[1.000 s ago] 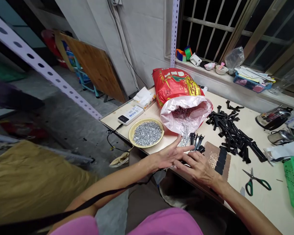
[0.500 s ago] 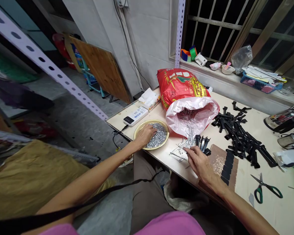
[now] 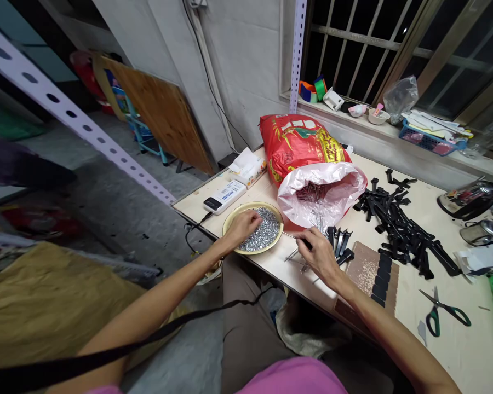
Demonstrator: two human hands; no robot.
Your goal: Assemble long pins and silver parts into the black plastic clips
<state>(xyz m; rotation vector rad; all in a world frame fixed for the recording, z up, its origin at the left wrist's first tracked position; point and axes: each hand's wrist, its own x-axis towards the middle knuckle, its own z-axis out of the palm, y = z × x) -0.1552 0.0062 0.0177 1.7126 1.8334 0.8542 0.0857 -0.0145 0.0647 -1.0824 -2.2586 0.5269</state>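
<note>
A shallow yellow dish [image 3: 230, 216] holds a heap of small shiny metal nuts [image 3: 263, 232]. Over its left half is my left hand [image 3: 242, 225], fingertips pinched together just above the nuts; whatever is between them is too small to make out. My right hand [image 3: 318, 253] grips a thin long bolt [image 3: 288, 235], whose tip points left toward the dish rim. A small dark piece shows at those fingers. Beneath and beside this hand lie loose long bolts [image 3: 291, 255], partly covered, and several black plastic parts [image 3: 342, 241].
Behind the dish, a red bag [image 3: 302, 139] lies with its mouth toward me, more bolts inside. A pile of black plastic parts [image 3: 398, 224] spreads to the right. Brown board [image 3: 363, 262], scissors [image 3: 437, 314], white device [image 3: 225, 197], tissue pack [image 3: 248, 167] and metal kettle [image 3: 470, 200] are on the table.
My right hand has moved left and slightly up, bringing the bolt tip close to the dish. My left hand has lifted slightly from the nuts, fingertips now pinched. The view has shifted slightly.
</note>
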